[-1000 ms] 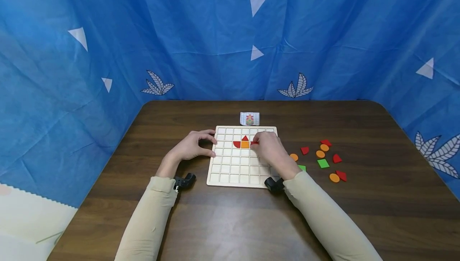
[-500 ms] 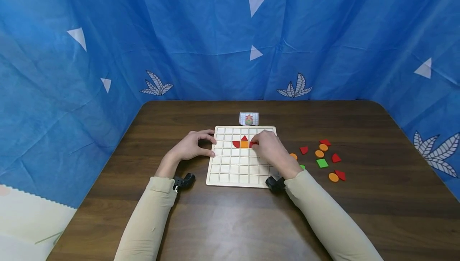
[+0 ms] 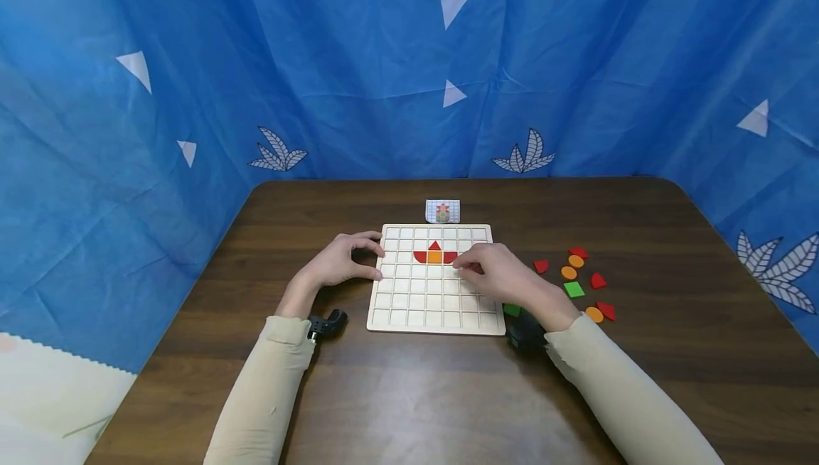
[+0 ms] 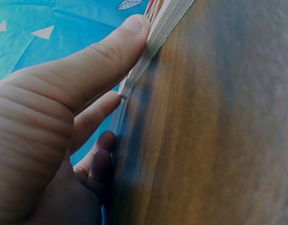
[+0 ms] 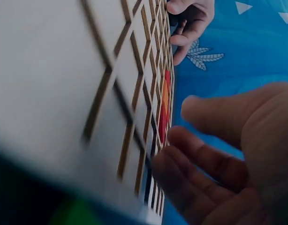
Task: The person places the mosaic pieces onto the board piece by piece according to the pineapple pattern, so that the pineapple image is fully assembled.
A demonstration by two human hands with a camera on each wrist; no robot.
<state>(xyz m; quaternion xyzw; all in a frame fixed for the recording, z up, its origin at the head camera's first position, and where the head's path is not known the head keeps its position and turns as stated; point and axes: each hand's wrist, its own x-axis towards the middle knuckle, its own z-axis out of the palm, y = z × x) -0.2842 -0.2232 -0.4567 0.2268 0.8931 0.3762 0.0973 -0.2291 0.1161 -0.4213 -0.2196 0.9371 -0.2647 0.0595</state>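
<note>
A pale wooden grid board [image 3: 409,301] lies on the table. In its upper middle cells sit a red triangle [image 3: 435,245], an orange square [image 3: 434,257] below it, and a red rounded piece [image 3: 419,257] and another red piece [image 3: 451,257] on either side of the square. My left hand [image 3: 342,260] rests at the board's left edge; in the left wrist view its thumb [image 4: 130,35] lies along that edge, fingers relaxed. My right hand [image 3: 495,273] hovers over the board's right side, fingertips close to the right red piece. In the right wrist view its thumb and fingers [image 5: 181,173] are parted, holding nothing.
Loose pieces lie right of the board: several red ones [image 3: 598,281], orange discs [image 3: 569,273] and green pieces [image 3: 574,289]. A small printed card [image 3: 443,211] with a coloured grid figure sits behind the board. A blue curtain [image 3: 397,67] hangs beyond the table [image 3: 384,394].
The right hand has let go of the red piece, which now sits beside the orange square, and has drawn back to the right. The left hand has stayed at the board's edge.
</note>
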